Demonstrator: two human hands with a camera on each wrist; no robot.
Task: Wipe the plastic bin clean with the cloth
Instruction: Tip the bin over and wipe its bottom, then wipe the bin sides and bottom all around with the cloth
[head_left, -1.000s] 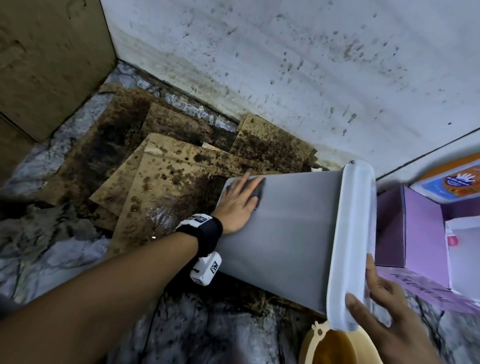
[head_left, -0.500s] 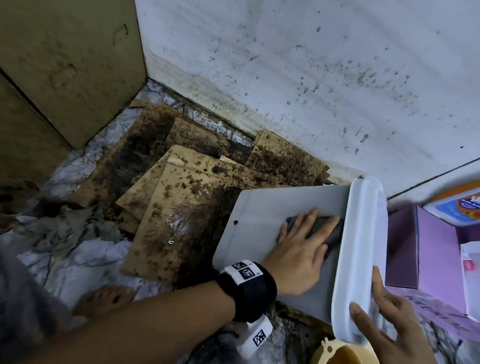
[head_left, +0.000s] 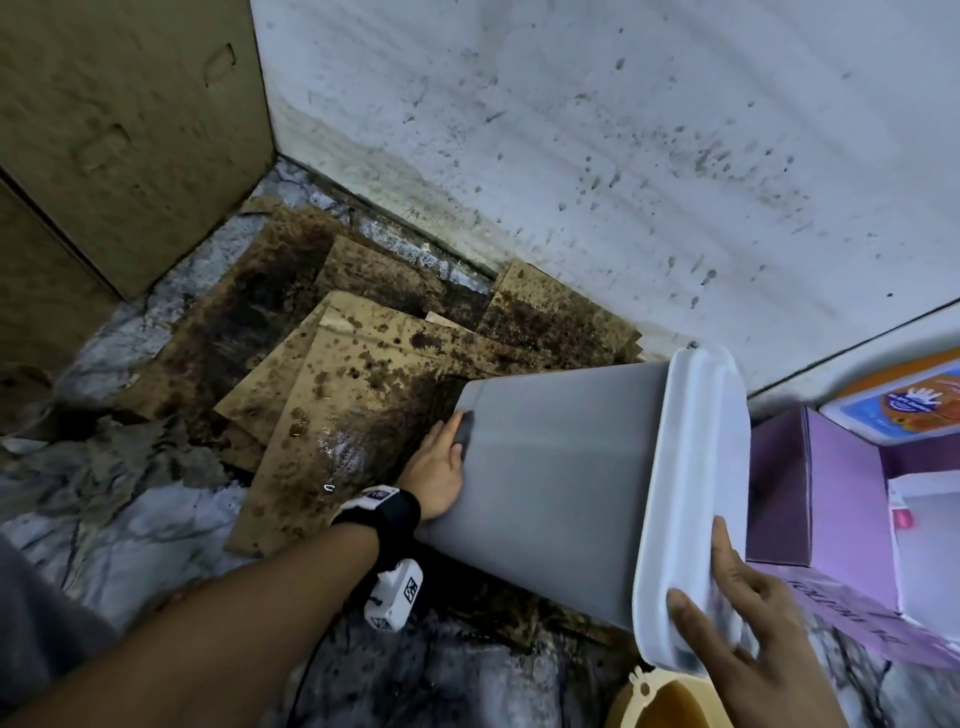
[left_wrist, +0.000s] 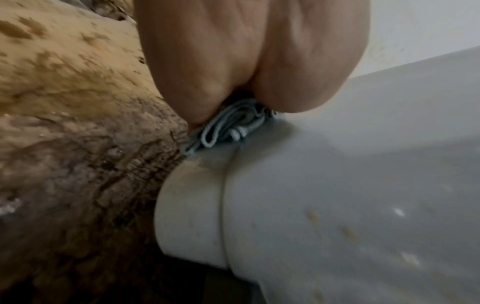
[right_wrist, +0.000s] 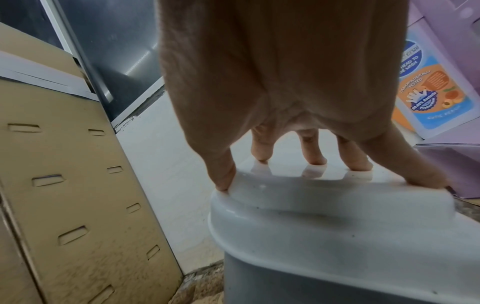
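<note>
We have the plastic bin (head_left: 561, 483) tipped over toward the stained cardboard (head_left: 332, 395) in the floor corner, white lid (head_left: 691, 499) end nearest us, base end out over the cardboard; tilting it likely puts the long grey side face up so we can reach it. Our right hand (head_left: 748, 639) sits on the lid, fingers (right_wrist: 262, 152) spread and fairly straight, tips pressing on the raised lid top, thumb on its edge; that reads as a brace, not a grasp, to stop the bin rolling or sliding while the other hand pushes. Our left hand (head_left: 439, 470) is at the bin's far left edge near the base, pressing the folded cloth (left_wrist: 228, 125) against the grey wall; the cloth (head_left: 464, 428) pokes out dark beside the fingertips; in the left wrist view it is wedged under the palm, folds bunched, so the hand holds it by pressure against the bin; whether fingers curl round it we cannot tell. Brownish spots show on the wall near the base in that view; judgement: wiping is mid-way, that corner and the base rim still need passes. A purple box (head_left: 826, 483) stands just right of the lid; a yellow container (head_left: 670, 701) sits below it.
</note>
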